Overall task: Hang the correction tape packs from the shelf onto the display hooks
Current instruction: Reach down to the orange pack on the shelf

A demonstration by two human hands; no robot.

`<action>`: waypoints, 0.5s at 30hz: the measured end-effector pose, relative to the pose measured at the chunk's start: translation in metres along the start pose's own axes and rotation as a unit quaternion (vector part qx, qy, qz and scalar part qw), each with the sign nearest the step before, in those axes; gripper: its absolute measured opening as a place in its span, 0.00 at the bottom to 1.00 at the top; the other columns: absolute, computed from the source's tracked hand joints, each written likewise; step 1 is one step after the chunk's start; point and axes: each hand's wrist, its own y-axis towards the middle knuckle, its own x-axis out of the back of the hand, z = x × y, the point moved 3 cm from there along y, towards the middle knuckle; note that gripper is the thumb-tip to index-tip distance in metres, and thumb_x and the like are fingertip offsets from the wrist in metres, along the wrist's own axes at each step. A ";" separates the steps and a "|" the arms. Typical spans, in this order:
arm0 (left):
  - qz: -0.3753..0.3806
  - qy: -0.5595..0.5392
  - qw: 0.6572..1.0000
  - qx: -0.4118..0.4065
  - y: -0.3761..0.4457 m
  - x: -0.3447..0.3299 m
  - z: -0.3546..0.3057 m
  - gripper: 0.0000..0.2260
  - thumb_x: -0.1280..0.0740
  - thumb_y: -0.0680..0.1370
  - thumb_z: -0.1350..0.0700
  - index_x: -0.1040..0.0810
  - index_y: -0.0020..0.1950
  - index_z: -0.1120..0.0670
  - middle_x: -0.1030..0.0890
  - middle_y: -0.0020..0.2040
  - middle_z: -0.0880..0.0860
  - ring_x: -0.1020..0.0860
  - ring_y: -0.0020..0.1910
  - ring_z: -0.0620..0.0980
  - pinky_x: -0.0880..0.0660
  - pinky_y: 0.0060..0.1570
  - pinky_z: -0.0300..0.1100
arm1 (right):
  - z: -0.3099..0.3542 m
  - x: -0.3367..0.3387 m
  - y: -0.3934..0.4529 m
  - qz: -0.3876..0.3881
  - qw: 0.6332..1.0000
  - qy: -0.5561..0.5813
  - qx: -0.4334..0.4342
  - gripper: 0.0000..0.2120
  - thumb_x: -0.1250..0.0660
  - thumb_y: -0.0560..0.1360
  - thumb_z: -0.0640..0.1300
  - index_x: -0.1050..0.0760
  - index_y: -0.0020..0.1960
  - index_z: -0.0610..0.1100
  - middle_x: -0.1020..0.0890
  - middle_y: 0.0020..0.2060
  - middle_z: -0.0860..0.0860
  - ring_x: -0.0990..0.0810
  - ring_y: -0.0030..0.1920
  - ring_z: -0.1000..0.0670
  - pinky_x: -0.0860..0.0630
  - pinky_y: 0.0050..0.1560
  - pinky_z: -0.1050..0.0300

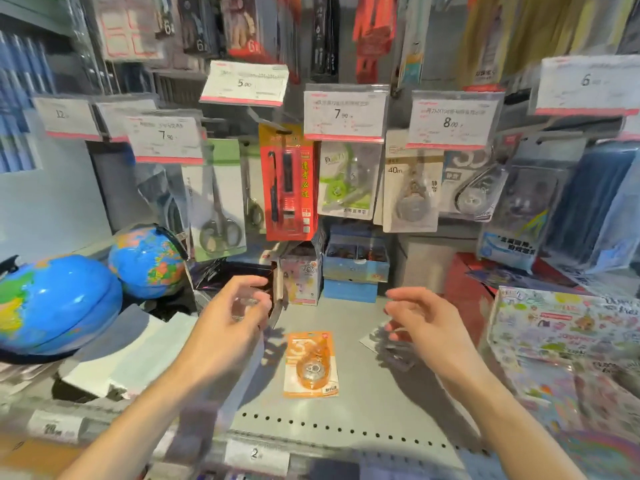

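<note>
An orange correction tape pack (311, 364) lies flat on the grey shelf (363, 403), between my two hands. A second, darker pack (393, 348) lies under my right hand, partly hidden and blurred. My left hand (235, 313) hovers above the shelf to the left of the orange pack, its fingers curled and apart, holding nothing. On the other side my right hand (420, 320) hovers with fingers spread and empty. On hooks above hang a green correction tape pack (346, 181), a grey 40m pack (412, 192) and a white pack (474, 188).
Two blue globes (55, 303) stand at the left. Scissors packs (218, 202) and a red pen pack (289, 181) hang on the left hooks under price tags. Small boxes (355, 261) sit at the shelf's back. Colourful sticker packs (568, 327) lie at the right.
</note>
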 end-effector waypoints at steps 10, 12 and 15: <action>0.162 0.269 0.949 -0.021 0.002 0.014 0.064 0.11 0.29 0.79 0.48 0.21 0.61 0.46 0.19 0.57 0.44 0.21 0.58 0.45 0.25 0.59 0.42 | -0.086 -0.109 0.010 0.079 0.908 -0.403 -0.080 0.20 0.32 0.78 0.63 0.17 0.56 0.47 0.16 0.46 0.50 0.16 0.48 0.48 0.23 0.48 0.54; 0.167 0.270 0.948 -0.022 0.000 0.013 0.067 0.11 0.30 0.79 0.46 0.21 0.61 0.44 0.19 0.57 0.43 0.21 0.57 0.44 0.24 0.60 0.44 | -0.091 -0.119 0.011 0.074 0.880 -0.461 -0.087 0.30 0.35 0.72 0.72 0.18 0.56 0.48 0.22 0.50 0.49 0.18 0.55 0.45 0.24 0.52 0.52; 0.180 0.289 0.940 -0.029 0.000 0.011 0.069 0.12 0.32 0.79 0.44 0.21 0.61 0.45 0.19 0.57 0.42 0.22 0.57 0.44 0.25 0.60 0.45 | -0.093 -0.127 0.011 0.081 0.861 -0.494 -0.087 0.37 0.35 0.65 0.77 0.19 0.58 0.48 0.31 0.49 0.51 0.23 0.59 0.46 0.28 0.54 0.52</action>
